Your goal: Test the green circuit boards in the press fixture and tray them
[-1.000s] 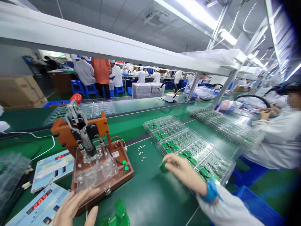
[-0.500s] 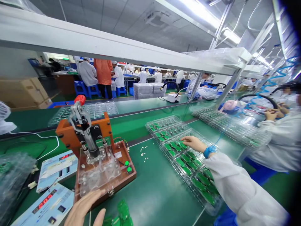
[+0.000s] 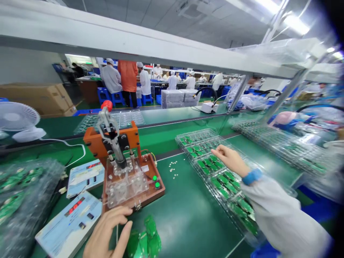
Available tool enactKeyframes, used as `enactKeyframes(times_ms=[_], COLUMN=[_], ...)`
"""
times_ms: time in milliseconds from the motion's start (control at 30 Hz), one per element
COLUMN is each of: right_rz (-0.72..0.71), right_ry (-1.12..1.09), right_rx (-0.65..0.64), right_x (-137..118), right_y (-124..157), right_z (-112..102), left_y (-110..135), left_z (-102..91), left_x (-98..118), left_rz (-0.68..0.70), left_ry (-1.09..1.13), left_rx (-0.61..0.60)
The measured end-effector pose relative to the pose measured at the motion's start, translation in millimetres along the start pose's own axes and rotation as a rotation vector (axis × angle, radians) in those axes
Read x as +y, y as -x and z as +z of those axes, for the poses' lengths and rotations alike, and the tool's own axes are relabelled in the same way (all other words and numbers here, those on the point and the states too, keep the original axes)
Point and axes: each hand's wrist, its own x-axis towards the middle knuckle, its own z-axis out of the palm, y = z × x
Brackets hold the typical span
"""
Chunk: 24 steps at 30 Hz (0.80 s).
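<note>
My left hand rests at the front edge of an orange-and-brown test fixture with a clear plate and a red-knobbed lever, fingers loosely spread and holding nothing. Small green circuit boards lie just right of that hand. My right hand, in a white sleeve with a blue wrist strap, reaches over a clear tray of green boards; its fingers curl down onto the boards, and I cannot make out whether they hold one.
Two meters with red digits lie left of the fixture. A white fan stands at far left, bagged boards below it. Tiny white parts dot the green mat. More trays stretch right; people in white work behind.
My right hand went from the mat beside the tray up onto the tray's boards. My left hand slid closer to the fixture's front. The view swung left, revealing the fan.
</note>
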Motion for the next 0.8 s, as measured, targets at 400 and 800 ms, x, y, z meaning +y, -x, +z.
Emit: enactKeyframes(times_ms=[400,800], right_rz=[-0.496,-0.578], right_ry=[-0.447,-0.344], right_rx=[-0.692,-0.725], right_x=[-142,-156], right_y=[146,128], right_z=[107,137], left_y=[8,29], left_z=[-23.1,-21.5], left_x=[11,-5], left_rz=[-0.08,-0.191], left_ry=[0.095,0.052], left_rx=[-0.394,-0.707])
